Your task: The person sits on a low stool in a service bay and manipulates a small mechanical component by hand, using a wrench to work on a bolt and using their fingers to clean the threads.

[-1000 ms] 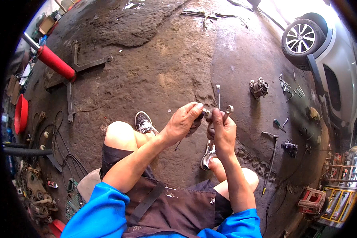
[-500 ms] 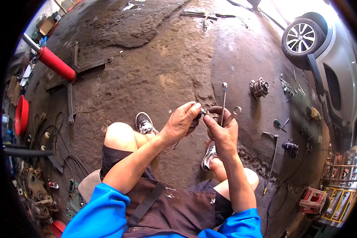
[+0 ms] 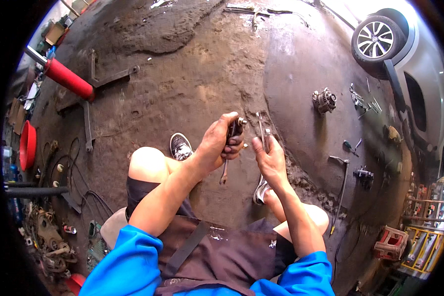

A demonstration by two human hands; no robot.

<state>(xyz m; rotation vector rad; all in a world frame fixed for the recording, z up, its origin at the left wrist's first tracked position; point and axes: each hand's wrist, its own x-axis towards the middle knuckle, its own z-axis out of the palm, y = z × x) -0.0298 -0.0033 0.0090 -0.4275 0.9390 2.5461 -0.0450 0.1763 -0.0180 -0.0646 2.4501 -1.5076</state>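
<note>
In the head view, our left hand (image 3: pixel 216 142) with fingers clamped around a dark metal-tipped part (image 3: pixel 238 127), our right hand (image 3: pixel 272 161) gripping a steel wrench (image 3: pixel 260 123), both left of the alternator (image 3: pixel 324 101), a silver car (image 3: pixel 423 74) right of it

No legible lettering, no readable numbers, wheel-hub emblem (image 3: pixel 375 39) too small to tell

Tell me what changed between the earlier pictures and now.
The left hand has drawn up and leftward from the right hand, still gripping the dark part, whose metal tip is now higher. The right hand is no longer at that tip; it keeps hold of the tools, whose upper ends have swung left. The alternator and car stayed put.
</note>
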